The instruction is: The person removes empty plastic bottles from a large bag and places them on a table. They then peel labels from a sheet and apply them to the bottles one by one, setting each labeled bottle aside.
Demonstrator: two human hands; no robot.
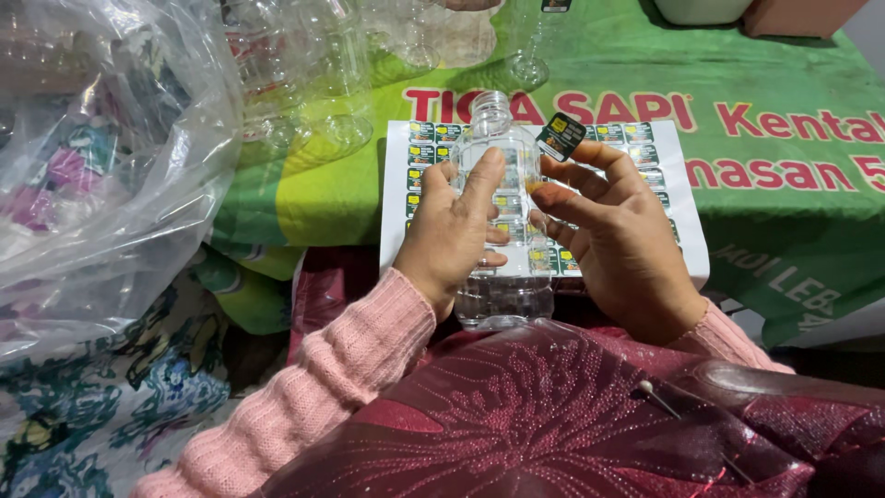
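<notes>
I see my left hand (449,232) wrapped around a clear plastic bottle (498,212), fingers closed on its side, holding it upright at the centre of the view with its open neck pointing to twelve o'clock. My right hand (613,235) sits at three o'clock of the bottle, just beside it, with thumb and forefinger pinched on a small dark sticker (560,136) that has a yellow mark; the sticker stands near the bottle's shoulder, at about one o'clock of it. I cannot tell whether the sticker touches the bottle. Behind the bottle lies a white sheet of stickers (645,148) in rows, resting on a green printed cloth (784,74) that covers the desk. At ten o'clock a big clear plastic bag (101,175) bulges, and more empty clear bottles (304,83) lie at eleven o'clock. A dark red beaded cloth (553,415) fills the six o'clock area.
</notes>
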